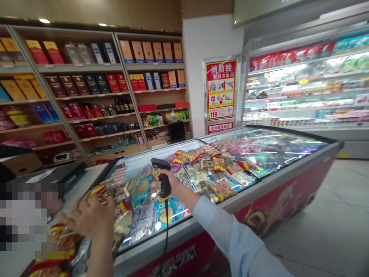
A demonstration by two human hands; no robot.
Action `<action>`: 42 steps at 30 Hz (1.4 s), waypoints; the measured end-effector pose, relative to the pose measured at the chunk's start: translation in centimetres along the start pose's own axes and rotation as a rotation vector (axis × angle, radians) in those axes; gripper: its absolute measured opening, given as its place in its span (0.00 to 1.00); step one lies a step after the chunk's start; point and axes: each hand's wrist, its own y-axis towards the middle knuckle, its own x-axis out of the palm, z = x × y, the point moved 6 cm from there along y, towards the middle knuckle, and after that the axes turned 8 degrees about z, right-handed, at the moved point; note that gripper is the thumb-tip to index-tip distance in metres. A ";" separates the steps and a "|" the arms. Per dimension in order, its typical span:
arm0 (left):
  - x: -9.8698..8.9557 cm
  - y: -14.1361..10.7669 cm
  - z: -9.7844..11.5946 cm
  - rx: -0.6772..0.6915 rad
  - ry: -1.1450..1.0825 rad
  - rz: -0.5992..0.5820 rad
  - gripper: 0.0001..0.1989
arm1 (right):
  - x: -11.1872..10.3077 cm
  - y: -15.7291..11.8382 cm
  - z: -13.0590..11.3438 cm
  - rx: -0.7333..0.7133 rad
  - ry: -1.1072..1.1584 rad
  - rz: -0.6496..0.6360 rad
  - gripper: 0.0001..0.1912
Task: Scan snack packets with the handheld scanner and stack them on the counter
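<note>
My right hand is wrapped round the handle of a black barcode scanner, held up over the glass-topped chest freezer. The scanner's head points to the upper left and its cable hangs down the freezer's front. At the lower left my left hand is spread over a heap of snack packets, fingers bent and apart. Beneath it lie red-and-yellow snack packets. Whether its fingertips touch a packet beyond them cannot be made out. More packets are spread on the freezer's glass.
A light counter with dark equipment adjoins the freezer's left end. Shelves of boxed goods line the back wall. A lit refrigerated display stands at the right. Pale tiled floor runs along the freezer's right side.
</note>
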 end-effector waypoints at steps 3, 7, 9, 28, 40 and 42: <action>0.3 0.0 2.9 0.097 -0.022 0.018 0.07 | -2.1 -1.9 -4.4 -0.079 0.028 0.054 0.10; 1.2 -1.1 7.1 0.221 -0.077 0.013 0.06 | -5.8 -4.9 -9.9 -0.231 0.017 0.137 0.08; 1.4 -2.0 9.4 0.261 -0.127 0.011 0.06 | -7.7 -6.7 -12.2 -0.274 0.008 0.163 0.09; 8.3 -15.2 29.4 0.498 -0.336 -0.432 0.09 | -23.4 -15.1 -18.4 -0.380 0.038 0.406 0.09; 17.5 -22.4 29.6 0.480 -0.265 -0.850 0.27 | -30.0 -14.6 -14.1 -0.350 0.077 0.525 0.14; 18.1 -22.7 29.2 0.470 -0.240 -0.891 0.31 | -29.8 -14.6 -14.1 -0.339 0.074 0.528 0.15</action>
